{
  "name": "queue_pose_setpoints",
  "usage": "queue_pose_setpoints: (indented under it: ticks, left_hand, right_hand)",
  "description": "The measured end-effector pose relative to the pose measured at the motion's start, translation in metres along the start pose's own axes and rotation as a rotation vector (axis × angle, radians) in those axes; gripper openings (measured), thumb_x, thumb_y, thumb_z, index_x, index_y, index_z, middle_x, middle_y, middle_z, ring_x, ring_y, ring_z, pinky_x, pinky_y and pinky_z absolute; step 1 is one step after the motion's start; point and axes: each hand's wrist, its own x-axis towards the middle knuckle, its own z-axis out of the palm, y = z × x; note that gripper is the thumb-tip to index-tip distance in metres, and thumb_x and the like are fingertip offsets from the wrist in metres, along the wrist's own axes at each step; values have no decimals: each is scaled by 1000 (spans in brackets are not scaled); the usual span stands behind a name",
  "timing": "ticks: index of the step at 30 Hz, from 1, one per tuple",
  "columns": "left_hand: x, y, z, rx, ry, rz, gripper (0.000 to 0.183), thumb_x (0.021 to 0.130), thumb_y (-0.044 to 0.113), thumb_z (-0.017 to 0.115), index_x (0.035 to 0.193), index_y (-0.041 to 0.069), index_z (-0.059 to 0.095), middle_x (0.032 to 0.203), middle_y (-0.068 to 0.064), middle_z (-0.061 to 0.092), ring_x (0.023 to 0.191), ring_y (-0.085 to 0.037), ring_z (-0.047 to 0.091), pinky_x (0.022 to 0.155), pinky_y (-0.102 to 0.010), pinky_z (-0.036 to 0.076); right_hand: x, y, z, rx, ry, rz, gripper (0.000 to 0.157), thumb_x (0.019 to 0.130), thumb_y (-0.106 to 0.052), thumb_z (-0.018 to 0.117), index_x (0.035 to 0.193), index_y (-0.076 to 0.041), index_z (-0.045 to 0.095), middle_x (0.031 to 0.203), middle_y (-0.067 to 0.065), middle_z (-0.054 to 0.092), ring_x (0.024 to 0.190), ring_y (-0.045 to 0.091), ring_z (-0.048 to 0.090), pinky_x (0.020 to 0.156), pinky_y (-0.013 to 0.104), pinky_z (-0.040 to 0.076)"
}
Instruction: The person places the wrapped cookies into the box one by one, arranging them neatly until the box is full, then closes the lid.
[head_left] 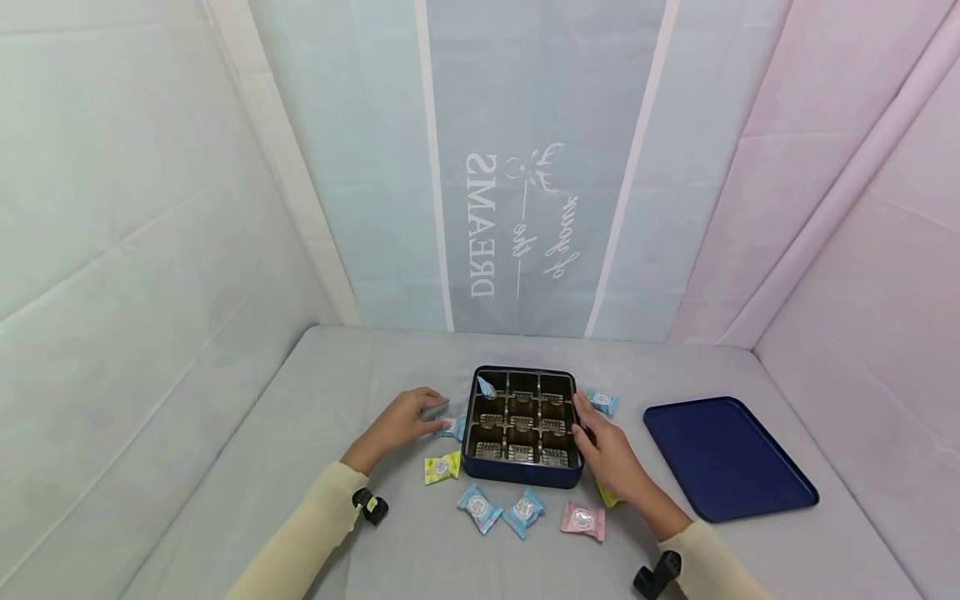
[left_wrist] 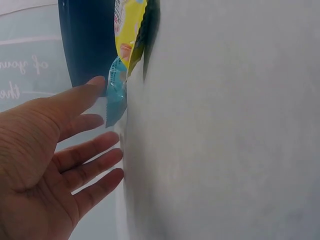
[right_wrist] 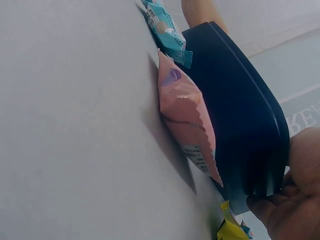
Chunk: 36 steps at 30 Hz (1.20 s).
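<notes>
A dark blue square box [head_left: 522, 477] holds a divided brown tray, with one blue-wrapped candy [head_left: 486, 387] tilted in its far-left compartment. The other compartments show bare ribbed bottoms. My right hand [head_left: 611, 454] grips the box's right side, its fingertips at the rim and wall; the right wrist view shows them at the box's corner. To the left, my left hand [head_left: 401, 423] is spread around a blue-wrapped candy [head_left: 452, 427] lying against the box. In the left wrist view its thumb and fingers stand apart beside that blue wrapper [left_wrist: 116, 92].
A yellow candy [head_left: 442, 468] lies left of the box. In front are two blue candies [head_left: 479, 508] [head_left: 524, 512] and a pink candy [head_left: 582, 521]. Another blue candy [head_left: 603, 402] and a partly hidden yellow candy [head_left: 607, 495] lie by my right hand. A blue lid [head_left: 731, 458] rests at right.
</notes>
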Motion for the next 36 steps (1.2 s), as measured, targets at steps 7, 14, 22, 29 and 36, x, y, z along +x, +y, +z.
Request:
queue_pose_setpoints:
  ticks: [7, 14, 22, 29, 36]
  left_hand:
    - [-2, 1, -3, -42, -29, 19, 42, 85, 16, 84, 121, -1, 73, 114, -10, 71, 102, -25, 67, 86, -42, 57]
    - [0, 1, -5, -70, -50, 10, 42, 83, 18, 86, 119, -1, 74, 110, -8, 71, 97, -23, 66, 82, -41, 58]
    - [-1, 2, -6, -56, -73, 5, 43, 78, 14, 90, 116, 1, 76, 104, -5, 71, 89, -16, 64, 75, -30, 56]
    - [-1, 1, -6, -60, -90, -9, 40, 76, 8, 90, 113, 2, 77, 101, -3, 69, 87, -14, 64, 75, -27, 55]
    - [-1, -2, -3, -52, -74, 12, 34, 78, 4, 88, 111, 2, 78, 107, -8, 70, 90, -17, 67, 77, -26, 57]
  right_hand:
    - [0, 0, 0, 3, 5, -1, 57, 106, -9, 54, 157, 2, 32, 163, 18, 27, 145, 37, 34, 103, 53, 45]
    - [0, -1, -2, -4, 2, -2, 57, 106, -9, 54, 157, 2, 31, 163, 17, 26, 145, 37, 34, 109, 54, 38]
    - [0, -2, -2, -5, -3, 5, 57, 106, -10, 54, 157, 1, 31, 163, 16, 26, 145, 37, 34, 110, 54, 37]
    - [0, -2, -3, -9, -7, 7, 57, 107, -12, 53, 157, 1, 30, 163, 16, 24, 145, 37, 34, 110, 54, 37]
    - [0, 0, 0, -29, 10, -17, 56, 106, -11, 53, 156, 2, 32, 162, 17, 27, 144, 39, 36, 108, 57, 39]
